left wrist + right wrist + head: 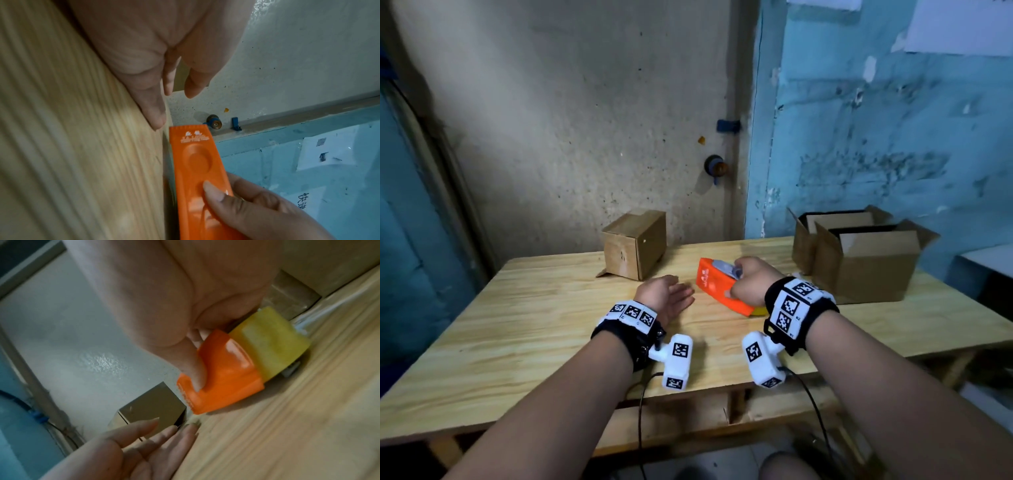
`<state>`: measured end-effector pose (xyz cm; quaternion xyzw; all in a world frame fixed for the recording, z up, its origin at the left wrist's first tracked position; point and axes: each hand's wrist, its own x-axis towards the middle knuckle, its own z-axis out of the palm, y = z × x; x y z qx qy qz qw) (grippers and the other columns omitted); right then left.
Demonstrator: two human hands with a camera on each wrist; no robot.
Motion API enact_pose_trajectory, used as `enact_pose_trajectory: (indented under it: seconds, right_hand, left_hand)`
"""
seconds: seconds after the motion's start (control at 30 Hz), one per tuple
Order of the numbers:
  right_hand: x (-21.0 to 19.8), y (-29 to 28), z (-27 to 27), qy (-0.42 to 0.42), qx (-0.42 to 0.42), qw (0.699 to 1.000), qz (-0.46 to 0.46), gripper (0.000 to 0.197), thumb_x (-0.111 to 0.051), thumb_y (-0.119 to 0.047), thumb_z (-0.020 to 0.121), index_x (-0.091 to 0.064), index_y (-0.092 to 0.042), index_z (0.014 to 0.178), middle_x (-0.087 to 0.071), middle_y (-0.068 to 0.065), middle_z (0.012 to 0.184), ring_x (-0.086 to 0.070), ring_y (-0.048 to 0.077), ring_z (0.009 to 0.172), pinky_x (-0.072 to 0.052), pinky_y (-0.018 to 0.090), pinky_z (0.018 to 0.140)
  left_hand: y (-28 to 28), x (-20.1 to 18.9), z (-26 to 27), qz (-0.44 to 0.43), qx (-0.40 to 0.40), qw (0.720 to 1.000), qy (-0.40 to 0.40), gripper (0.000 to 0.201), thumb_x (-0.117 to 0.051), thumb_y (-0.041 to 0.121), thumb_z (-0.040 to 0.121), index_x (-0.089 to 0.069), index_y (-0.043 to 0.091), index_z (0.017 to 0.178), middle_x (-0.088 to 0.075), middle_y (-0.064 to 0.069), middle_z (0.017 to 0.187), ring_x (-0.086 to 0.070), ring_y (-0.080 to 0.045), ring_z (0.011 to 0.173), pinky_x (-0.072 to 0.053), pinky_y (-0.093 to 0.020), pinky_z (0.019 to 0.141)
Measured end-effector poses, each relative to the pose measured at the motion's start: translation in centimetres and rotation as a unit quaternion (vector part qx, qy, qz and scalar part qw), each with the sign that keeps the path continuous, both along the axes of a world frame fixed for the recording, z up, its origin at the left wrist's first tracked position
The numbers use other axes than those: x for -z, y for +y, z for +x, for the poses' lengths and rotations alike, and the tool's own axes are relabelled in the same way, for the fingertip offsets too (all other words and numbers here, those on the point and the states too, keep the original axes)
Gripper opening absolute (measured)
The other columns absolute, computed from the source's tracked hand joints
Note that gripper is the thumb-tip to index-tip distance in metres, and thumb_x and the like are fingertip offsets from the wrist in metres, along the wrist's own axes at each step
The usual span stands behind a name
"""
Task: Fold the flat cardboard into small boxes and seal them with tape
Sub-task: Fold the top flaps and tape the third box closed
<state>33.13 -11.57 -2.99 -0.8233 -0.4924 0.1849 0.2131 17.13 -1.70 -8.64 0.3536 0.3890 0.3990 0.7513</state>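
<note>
Orange tape dispenser [717, 286] in right hand [751, 282], beside flat left hand [666, 298].

Orange tape dispenser [197, 164]: white printed logo, too blurred for you to read | paper on blue wall [308, 201]: you see "快"

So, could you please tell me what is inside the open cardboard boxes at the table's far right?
The open cardboard boxes show only their own raised flaps and dark interiors. Their front walls hide the bottoms, so any contents cannot be seen.
</note>
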Motion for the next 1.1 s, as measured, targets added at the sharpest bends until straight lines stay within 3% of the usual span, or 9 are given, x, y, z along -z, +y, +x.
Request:
enact_pose_trajectory:
  seconds: [0.1, 0.2, 0.3, 0.4, 0.53, 0.63, 0.73, 0.83, 1.1]
  right_hand:
    - [-0.3, 0.1, -0.4, 0.054, -0.028, 0.998, 0.027, 0.048, -0.081, -0.019, 0.085, -0.064, -0.014, 0.129, -0.069, 0.006, 0.124, -0.067, 0.027, 0.109, -0.055, 0.045, 0.102]
    - [-0.4, -0.2, -1.0, 0.081, -0.053, 0.994, 0.058, 0.047, -0.078, -0.022, 0.088, -0.067, -0.009, 0.132, -0.072, 0.007, 0.125, -0.069, 0.026, 0.111, -0.054, 0.044, 0.105]
    - [0.2, -0.2, -1.1, 0.069, -0.072, 0.992, 0.082, 0.059, -0.079, -0.039, 0.084, -0.067, -0.018, 0.138, -0.073, -0.001, 0.126, -0.070, 0.017, 0.109, -0.055, 0.035, 0.102]
    - [0.7, 0.0, -0.7, 0.077, -0.066, 0.988, 0.115, 0.083, -0.086, -0.072, 0.065, -0.072, -0.024, 0.131, -0.074, -0.009, 0.123, -0.070, 0.009, 0.105, -0.055, 0.030, 0.098]
    - [0.6, 0.2, -0.1, 0.106, -0.070, 0.981, 0.146, 0.077, -0.090, -0.072, 0.056, -0.081, -0.025, 0.116, -0.077, -0.013, 0.114, -0.071, 0.000, 0.099, -0.055, 0.023, 0.093]
    - [0.2, 0.5, 0.5, 0.128, -0.079, 0.981, 0.125, 0.075, -0.090, -0.073, 0.054, -0.080, -0.029, 0.114, -0.078, -0.012, 0.114, -0.072, 0.002, 0.098, -0.055, 0.025, 0.097]
    - [-0.1, 0.8, 1.0, 0.115, -0.084, 0.985, 0.095, 0.090, -0.082, -0.090, 0.035, -0.080, -0.038, 0.109, -0.076, -0.013, 0.118, -0.071, 0.008, 0.105, -0.054, 0.034, 0.104]
    - [-0.2, 1.1, 1.0, 0.098, -0.088, 0.988, 0.076, 0.101, -0.077, -0.097, 0.028, -0.079, -0.041, 0.112, -0.073, -0.013, 0.124, -0.067, 0.012, 0.112, -0.053, 0.039, 0.106]
    - [-1.0, 0.4, 1.0, 0.109, -0.109, 0.987, 0.044, 0.073, -0.082, -0.082, 0.046, -0.078, -0.044, 0.109, -0.072, -0.016, 0.118, -0.066, 0.007, 0.109, -0.051, 0.030, 0.104]
  left_hand:
    - [0.2, 0.1, -0.2, -0.011, 0.008, 1.000, -0.022, 0.024, -0.053, 0.020, 0.104, -0.051, -0.002, 0.114, -0.060, -0.024, 0.122, -0.066, -0.032, 0.098, -0.056, -0.039, 0.081]
    - [0.1, 0.1, -0.6, -0.009, 0.031, 0.997, -0.067, 0.034, -0.057, 0.031, 0.102, -0.052, 0.003, 0.122, -0.064, -0.017, 0.112, -0.066, -0.027, 0.099, -0.055, -0.039, 0.091]
    - [-0.1, -0.1, -0.9, -0.003, 0.043, 0.995, -0.085, 0.031, -0.061, 0.029, 0.100, -0.062, 0.008, 0.123, -0.070, -0.012, 0.098, -0.068, -0.021, 0.089, -0.062, -0.034, 0.077]
    - [-0.4, -0.2, -1.2, -0.005, 0.046, 0.994, -0.100, 0.032, -0.061, 0.030, 0.100, -0.065, 0.007, 0.122, -0.070, -0.012, 0.102, -0.067, -0.019, 0.091, -0.063, -0.031, 0.072]
    - [-0.6, 0.1, -1.5, -0.003, 0.052, 0.993, -0.101, 0.019, -0.059, 0.024, 0.101, -0.067, 0.011, 0.111, -0.069, -0.008, 0.103, -0.065, -0.016, 0.091, -0.062, -0.028, 0.072]
    - [-0.6, 0.3, -1.3, 0.008, 0.072, 0.995, -0.071, 0.022, -0.053, 0.030, 0.104, -0.064, 0.013, 0.112, -0.064, -0.006, 0.095, -0.061, -0.016, 0.083, -0.057, -0.029, 0.078]
    - [-0.5, 0.4, -1.1, 0.022, 0.085, 0.995, -0.048, 0.028, -0.051, 0.021, 0.104, -0.060, 0.013, 0.129, -0.062, -0.005, 0.098, -0.060, -0.014, 0.083, -0.059, -0.024, 0.068]
    - [-0.3, 0.6, -1.3, 0.011, 0.094, 0.993, -0.070, 0.023, -0.047, 0.011, 0.104, -0.059, 0.007, 0.124, -0.063, -0.009, 0.099, -0.061, -0.016, 0.086, -0.062, -0.025, 0.064]
    - [-0.3, 0.5, -1.5, 0.028, 0.114, 0.991, -0.067, 0.024, -0.048, 0.004, 0.104, -0.058, -0.002, 0.126, -0.068, -0.015, 0.103, -0.067, -0.022, 0.092, -0.063, -0.028, 0.072]
